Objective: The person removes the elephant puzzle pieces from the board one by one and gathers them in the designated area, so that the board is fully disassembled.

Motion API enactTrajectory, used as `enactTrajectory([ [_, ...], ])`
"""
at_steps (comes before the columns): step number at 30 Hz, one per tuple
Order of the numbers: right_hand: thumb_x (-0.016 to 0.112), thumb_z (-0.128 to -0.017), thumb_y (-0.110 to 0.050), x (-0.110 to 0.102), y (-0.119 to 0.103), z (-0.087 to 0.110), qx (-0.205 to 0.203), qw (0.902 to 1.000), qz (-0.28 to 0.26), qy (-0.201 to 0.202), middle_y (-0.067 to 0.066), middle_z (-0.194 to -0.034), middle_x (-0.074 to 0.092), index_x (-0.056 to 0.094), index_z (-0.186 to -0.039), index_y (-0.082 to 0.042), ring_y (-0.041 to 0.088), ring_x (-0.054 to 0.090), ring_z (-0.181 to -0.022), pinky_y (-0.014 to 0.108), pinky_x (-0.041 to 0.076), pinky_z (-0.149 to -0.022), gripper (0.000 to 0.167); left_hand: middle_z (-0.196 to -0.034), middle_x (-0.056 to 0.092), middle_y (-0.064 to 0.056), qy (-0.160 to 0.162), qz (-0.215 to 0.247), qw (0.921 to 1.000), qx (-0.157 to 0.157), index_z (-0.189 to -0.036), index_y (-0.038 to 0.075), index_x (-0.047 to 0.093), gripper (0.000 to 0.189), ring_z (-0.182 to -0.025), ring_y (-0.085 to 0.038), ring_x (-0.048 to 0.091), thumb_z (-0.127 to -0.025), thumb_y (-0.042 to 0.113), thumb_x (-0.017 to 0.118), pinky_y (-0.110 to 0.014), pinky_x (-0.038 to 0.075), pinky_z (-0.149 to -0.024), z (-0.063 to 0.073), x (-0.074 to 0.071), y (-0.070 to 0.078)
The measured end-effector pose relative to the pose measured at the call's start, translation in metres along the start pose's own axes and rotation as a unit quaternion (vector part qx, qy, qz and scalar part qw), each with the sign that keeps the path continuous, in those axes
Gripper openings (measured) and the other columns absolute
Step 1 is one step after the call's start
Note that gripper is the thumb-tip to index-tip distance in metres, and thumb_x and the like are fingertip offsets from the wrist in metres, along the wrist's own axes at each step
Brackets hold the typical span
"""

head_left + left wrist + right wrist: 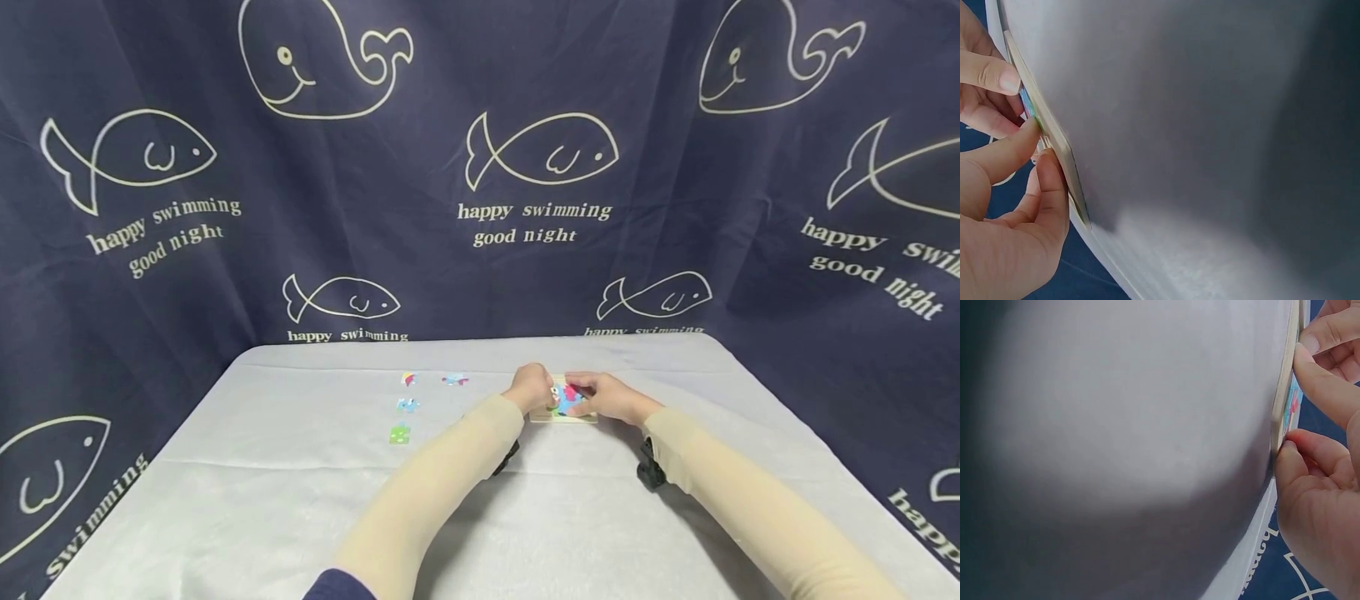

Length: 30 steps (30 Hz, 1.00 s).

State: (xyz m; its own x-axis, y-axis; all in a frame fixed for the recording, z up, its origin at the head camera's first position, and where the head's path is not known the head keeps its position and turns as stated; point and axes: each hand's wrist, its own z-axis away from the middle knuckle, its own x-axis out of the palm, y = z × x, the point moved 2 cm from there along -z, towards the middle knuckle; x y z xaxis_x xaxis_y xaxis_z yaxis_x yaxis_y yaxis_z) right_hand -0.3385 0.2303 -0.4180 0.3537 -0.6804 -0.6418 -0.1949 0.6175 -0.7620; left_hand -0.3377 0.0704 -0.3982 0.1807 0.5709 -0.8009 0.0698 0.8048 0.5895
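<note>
The wooden puzzle board [564,419] is set right of centre on the white-covered table [247,508], and both hands are brought close together over it. The board's left edge is gripped by the left hand [533,387], its fingers curled and the thumb and fingertips set slightly apart; whether a piece is also pinched there cannot be told. The right edge is gripped by the right hand [613,399], with the thumb stretched along the near side and the fingers bent at the corner. Blue and pink puzzle pieces [564,403] are seen on the board between the hands. To the left, well apart from the board, four loose pieces are laid out: a yellow-and-red piece [408,379], a blue-and-pink piece [454,380], a blue piece [408,406] and a green piece [400,436].
</note>
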Motion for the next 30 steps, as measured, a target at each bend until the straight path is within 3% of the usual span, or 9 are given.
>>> enactTrajectory([
  [9,0.077,-0.081,-0.010,0.001,-0.002,0.002,-0.004,1.0000,-0.008,0.000,0.027,-0.149,0.037,0.039,-0.143,0.008,0.043,0.030,-0.140,0.054,0.024,-0.116,0.074,-0.094,0.064,-0.003,0.008,0.020,0.9998,0.005,-0.095,0.007,0.065,0.024,-0.092,-0.017,0.060,-0.077,0.009,0.081,-0.026,0.052,-0.090,0.002,0.000,0.000],
  [14,0.077,-0.081,-0.011,0.003,-0.002,0.002,-0.002,0.9999,-0.010,0.000,0.026,-0.149,0.037,0.039,-0.143,0.007,0.042,0.031,-0.140,0.054,0.025,-0.116,0.075,-0.089,0.062,-0.002,0.012,0.060,0.9981,-0.004,-0.091,0.007,0.065,0.022,-0.089,-0.018,0.058,-0.076,0.006,0.081,-0.028,0.053,-0.089,0.002,0.000,-0.003],
  [22,0.077,-0.081,-0.012,0.003,-0.002,0.001,-0.002,1.0000,-0.003,-0.001,0.025,-0.150,0.037,0.039,-0.143,0.006,0.042,0.030,-0.141,0.055,0.023,-0.116,0.075,-0.089,0.063,-0.004,0.022,0.097,0.9949,0.013,-0.093,0.004,0.068,0.024,-0.091,-0.018,0.057,-0.073,0.003,0.082,-0.029,0.051,-0.093,0.003,-0.005,-0.006],
  [30,0.077,-0.082,-0.014,0.000,-0.003,0.002,0.005,0.9999,0.008,-0.007,0.025,-0.151,0.034,0.039,-0.144,0.005,0.045,0.026,-0.141,0.058,0.023,-0.115,0.075,-0.101,0.066,-0.006,0.031,0.130,0.9909,-0.016,-0.091,0.009,0.070,0.024,-0.095,-0.019,0.059,-0.071,0.004,0.084,-0.029,0.052,-0.092,-0.009,-0.008,-0.015],
])
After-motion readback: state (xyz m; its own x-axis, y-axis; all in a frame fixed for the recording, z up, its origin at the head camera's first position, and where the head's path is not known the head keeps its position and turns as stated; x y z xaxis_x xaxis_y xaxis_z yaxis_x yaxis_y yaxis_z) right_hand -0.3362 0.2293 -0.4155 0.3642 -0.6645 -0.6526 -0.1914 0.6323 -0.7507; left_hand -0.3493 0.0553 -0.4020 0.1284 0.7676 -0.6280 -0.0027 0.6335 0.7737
